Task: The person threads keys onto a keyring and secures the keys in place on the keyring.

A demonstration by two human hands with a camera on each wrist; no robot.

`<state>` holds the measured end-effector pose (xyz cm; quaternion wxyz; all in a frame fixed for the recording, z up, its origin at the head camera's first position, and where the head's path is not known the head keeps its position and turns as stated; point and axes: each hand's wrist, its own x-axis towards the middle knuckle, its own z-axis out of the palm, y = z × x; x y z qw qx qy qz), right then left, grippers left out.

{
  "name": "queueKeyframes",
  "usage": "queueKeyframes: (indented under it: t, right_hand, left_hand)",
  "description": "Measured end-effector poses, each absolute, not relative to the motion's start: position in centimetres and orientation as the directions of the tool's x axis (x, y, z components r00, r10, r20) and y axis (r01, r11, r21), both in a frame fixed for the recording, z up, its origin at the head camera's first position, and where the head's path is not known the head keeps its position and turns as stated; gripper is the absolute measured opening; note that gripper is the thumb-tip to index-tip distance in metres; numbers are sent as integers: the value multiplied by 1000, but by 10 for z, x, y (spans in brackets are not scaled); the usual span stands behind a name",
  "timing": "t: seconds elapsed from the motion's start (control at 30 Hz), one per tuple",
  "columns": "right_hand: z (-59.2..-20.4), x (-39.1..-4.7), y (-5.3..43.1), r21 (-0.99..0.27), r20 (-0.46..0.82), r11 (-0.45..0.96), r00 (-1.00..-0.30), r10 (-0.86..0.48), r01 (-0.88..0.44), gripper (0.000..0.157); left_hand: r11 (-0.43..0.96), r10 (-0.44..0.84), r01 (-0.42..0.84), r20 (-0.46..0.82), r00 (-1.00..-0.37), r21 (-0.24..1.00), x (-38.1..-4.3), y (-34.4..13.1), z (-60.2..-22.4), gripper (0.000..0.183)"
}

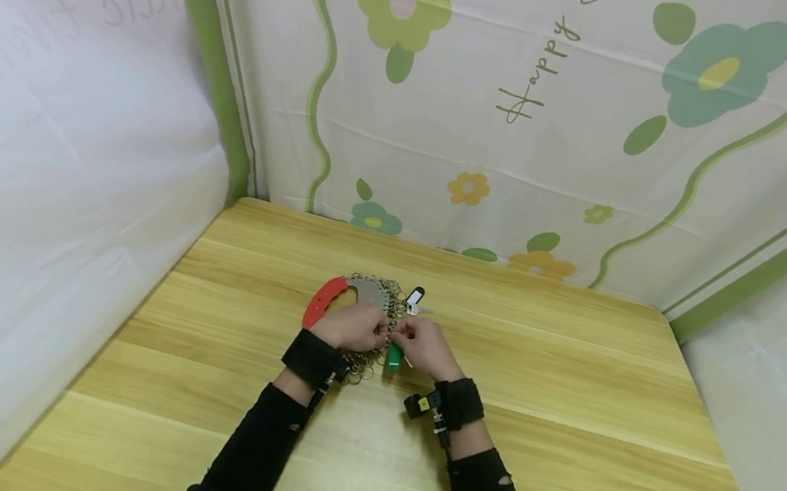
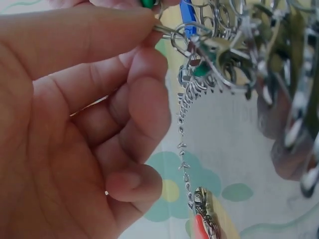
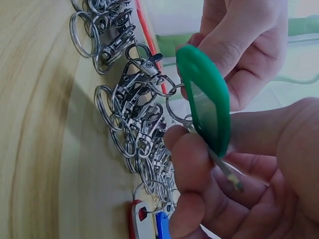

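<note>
A large holder with a red curved handle [image 1: 323, 301] and a flat grey metal plate [image 1: 370, 290] lies on the table. Many metal swivel clasps [image 3: 144, 119] with split rings hang along its edge. My left hand [image 1: 359, 326] is over the plate, thumb and forefinger pinching a small split ring [image 2: 164, 31] linked to a clasp. My right hand [image 1: 425, 344] faces it closely, pinching a green key tag [image 3: 209, 99] at its ring end, a key [image 3: 227, 172] beside it. The exact contact of the right fingertips is partly hidden by the tag.
A black key tag [image 1: 416, 295] with a key lies just beyond the hands. In the right wrist view, a red tag [image 3: 134, 219] and a blue tag [image 3: 161, 224] hang on rings. Printed white cloth [image 1: 482, 141] walls surround the wooden table [image 1: 563, 434].
</note>
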<state>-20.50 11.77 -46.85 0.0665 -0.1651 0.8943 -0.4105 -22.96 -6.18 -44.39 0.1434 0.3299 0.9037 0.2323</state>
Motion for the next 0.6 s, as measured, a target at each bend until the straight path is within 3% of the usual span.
queueKeyframes:
  t: [0.6]
  right_hand:
    - [-466,-204,117,-769,16,589,-929,-370,-248,9]
  left_hand:
    - [690,644,503,-125,-755,521,-227,-60,-440,28]
